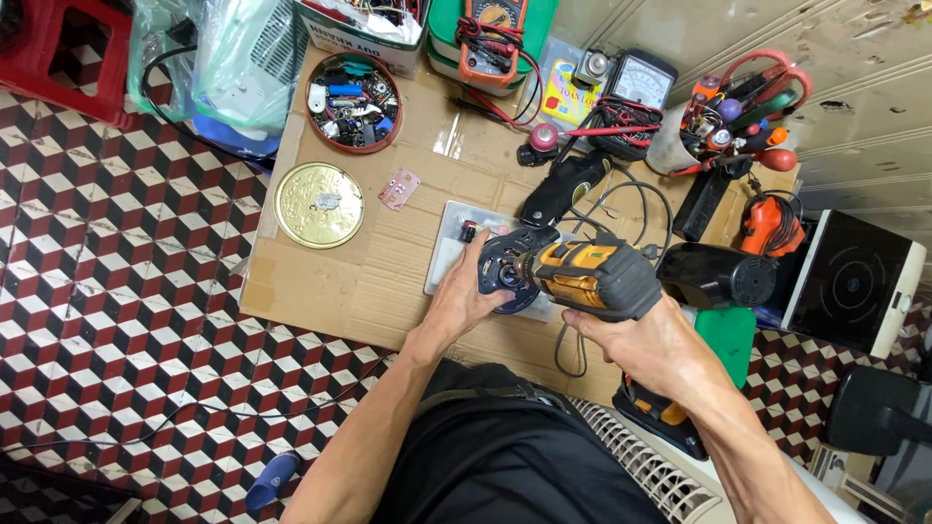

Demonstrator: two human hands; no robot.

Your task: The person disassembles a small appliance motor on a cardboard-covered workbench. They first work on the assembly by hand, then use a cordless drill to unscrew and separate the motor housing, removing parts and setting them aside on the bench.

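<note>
Two hands at a drill and a dark round part.
Right hand [636, 335] grips the orange drill [587, 277]; left hand [466, 291] clasps the round part [510, 267] over cardboard [340, 281].

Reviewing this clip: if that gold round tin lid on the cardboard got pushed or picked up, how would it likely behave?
The gold lid looks thin and metallic, so probably light and stiff. It lies flat on the cardboard sheet, so a push would likely slide it rather than tip it. The shallow rim may make it awkward to pinch up; on edge, its round shape could roll.
</note>
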